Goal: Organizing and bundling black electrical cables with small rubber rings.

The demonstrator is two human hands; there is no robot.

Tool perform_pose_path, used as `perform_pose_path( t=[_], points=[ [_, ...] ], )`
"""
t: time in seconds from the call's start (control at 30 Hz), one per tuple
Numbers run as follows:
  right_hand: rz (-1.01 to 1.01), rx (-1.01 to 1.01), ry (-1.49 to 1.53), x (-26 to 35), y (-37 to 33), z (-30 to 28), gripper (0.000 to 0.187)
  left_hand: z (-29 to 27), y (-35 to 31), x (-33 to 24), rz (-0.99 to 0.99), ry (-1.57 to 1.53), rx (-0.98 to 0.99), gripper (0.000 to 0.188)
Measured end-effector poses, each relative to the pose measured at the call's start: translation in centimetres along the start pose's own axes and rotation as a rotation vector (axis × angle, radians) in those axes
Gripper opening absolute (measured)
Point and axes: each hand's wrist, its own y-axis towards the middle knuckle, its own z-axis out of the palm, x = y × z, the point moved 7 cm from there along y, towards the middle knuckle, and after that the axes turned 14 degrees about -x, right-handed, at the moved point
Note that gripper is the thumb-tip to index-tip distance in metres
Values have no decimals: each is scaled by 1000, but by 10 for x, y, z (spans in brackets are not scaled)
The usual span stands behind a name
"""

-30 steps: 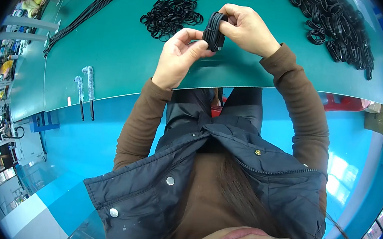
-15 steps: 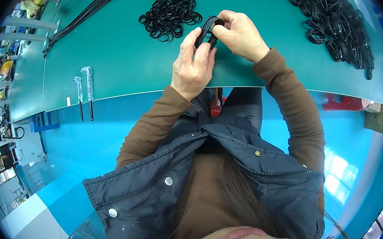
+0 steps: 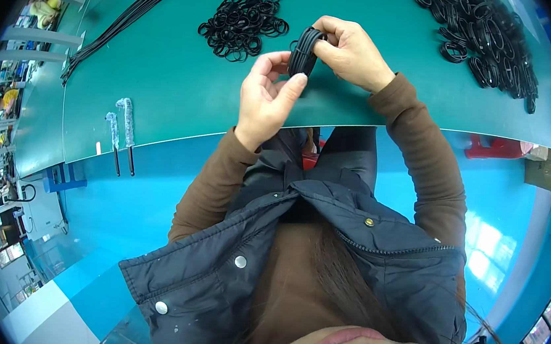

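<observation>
A small coil of black cable [image 3: 305,54] is held above the green table, its stacked turns facing me. My right hand [image 3: 356,55] pinches its upper right side, with fingertips inside the loop. My left hand [image 3: 264,98] has its thumb against the coil's lower end and its fingers at the left side, partly hidden behind it. Left of the coil, a loose pile of small black rings [image 3: 244,24] lies on the table. A bundle of long straight black cables [image 3: 146,8] runs across the far left.
A large heap of wound black cable coils [image 3: 484,39] covers the far right of the green table [image 3: 190,97]. Two tools with plastic-wrapped heads [image 3: 128,128] lie at the left front edge, handles overhanging. A red stool [image 3: 495,149] and a cardboard box [image 3: 541,172] stand beyond the right front edge.
My left hand has shifted slightly left and turned, its thumb now on the coil's lower end. The coil has turned to show its outer turns. My right hand has moved slightly right.
</observation>
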Motion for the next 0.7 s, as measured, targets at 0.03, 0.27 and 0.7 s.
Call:
perform_pose_path(
  t=[0.03, 0.27, 0.7],
  points=[
    [0, 1, 1, 1, 0, -1, 13, -2, 1, -2, 0, 1, -1, 20],
    [-24, 46, 41, 6, -3, -1, 15, -3, 4, 8, -346, -213, 131, 18],
    [-83, 49, 43, 6, -4, 1, 18, -4, 13, 24, -546, -132, 198, 20]
  ],
)
